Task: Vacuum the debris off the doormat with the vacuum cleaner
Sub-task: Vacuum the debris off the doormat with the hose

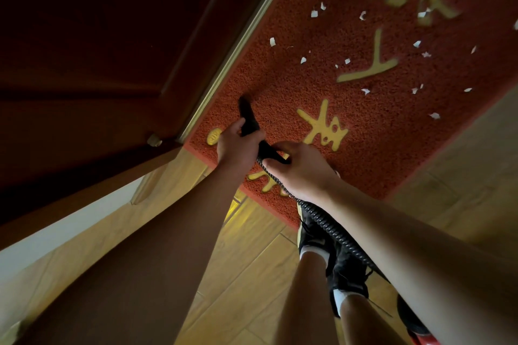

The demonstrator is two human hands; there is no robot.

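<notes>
Scattered paper scraps (314,13) on red doormat (392,126), wooden floor (252,269), dark door (98,50)

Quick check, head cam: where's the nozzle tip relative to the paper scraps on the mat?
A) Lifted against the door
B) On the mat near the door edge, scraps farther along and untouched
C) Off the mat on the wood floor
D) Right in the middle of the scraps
B: the nozzle tip rests on the mat by the door-side edge, held by the left hand and right hand, while the scraps lie farther along.
</notes>
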